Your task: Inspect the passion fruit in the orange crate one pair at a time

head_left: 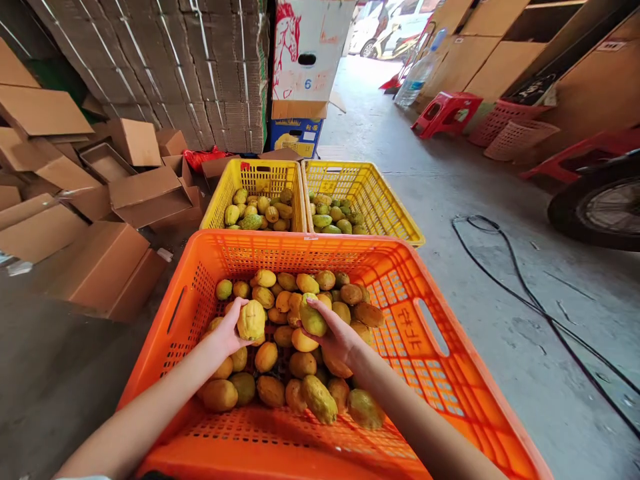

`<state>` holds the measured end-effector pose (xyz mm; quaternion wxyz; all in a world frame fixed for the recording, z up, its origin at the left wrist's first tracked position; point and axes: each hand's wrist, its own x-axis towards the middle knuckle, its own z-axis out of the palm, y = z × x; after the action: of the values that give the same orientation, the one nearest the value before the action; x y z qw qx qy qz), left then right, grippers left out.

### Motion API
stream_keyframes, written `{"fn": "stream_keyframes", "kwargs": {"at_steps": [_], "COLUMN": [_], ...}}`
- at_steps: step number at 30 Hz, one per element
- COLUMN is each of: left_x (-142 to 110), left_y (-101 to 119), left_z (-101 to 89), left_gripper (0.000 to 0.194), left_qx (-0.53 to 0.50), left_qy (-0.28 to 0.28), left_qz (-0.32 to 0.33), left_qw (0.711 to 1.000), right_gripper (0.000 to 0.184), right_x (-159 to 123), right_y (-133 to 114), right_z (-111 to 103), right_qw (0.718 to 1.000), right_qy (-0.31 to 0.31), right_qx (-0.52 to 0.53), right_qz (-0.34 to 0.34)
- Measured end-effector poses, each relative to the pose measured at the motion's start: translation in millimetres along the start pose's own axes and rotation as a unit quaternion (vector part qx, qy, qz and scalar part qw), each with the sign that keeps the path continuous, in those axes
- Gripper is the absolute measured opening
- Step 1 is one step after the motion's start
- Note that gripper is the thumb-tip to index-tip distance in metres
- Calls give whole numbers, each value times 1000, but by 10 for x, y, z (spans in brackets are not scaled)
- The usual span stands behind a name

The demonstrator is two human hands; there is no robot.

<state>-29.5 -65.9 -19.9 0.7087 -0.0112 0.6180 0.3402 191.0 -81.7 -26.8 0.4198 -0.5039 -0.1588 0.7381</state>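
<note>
My left hand (233,329) grips a yellow, ribbed oval fruit (251,321) that looks like a small papaya. In my right hand (335,331) is a greener fruit (313,317) of the same kind, with the thumb across its top. Both hands are over a large orange plastic crate (415,267), a short way apart. Below them lie many more such fruits, yellow to brownish, including a knobbly greenish-yellow one (320,399) near the front. My fingers partly hide some of the fruit beneath.
Beyond the orange crate stand a left yellow crate (215,200) and a right yellow crate (395,207), both holding fruit. Cardboard boxes (100,260) lie heaped at left. A black cable (520,270) crosses the floor at right, near a wheel (600,203) and a red stool (445,113).
</note>
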Motion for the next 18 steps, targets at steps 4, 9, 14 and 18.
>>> {"fn": "stream_keyframes", "kwargs": {"at_steps": [4, 9, 14, 18], "left_x": [-2, -27, -31, -32], "left_y": [-28, -40, -32, -24], "left_z": [4, 16, 7, 10], "left_gripper": [30, 23, 19, 19], "left_qx": [14, 15, -13, -18], "left_qy": [-27, -55, -39, 7], "left_qz": [-35, -13, 1, 8], "left_qw": [999, 998, 999, 1000], "right_gripper": [38, 43, 34, 27], "right_x": [-51, -28, -14, -15], "right_y": [-46, -1, 31, 26], "right_z": [64, 48, 46, 42], "right_qw": [999, 998, 998, 998], "right_qy": [8, 5, 32, 27], "right_qx": [-19, -60, -56, -41], "right_qz": [29, 14, -23, -29]}}
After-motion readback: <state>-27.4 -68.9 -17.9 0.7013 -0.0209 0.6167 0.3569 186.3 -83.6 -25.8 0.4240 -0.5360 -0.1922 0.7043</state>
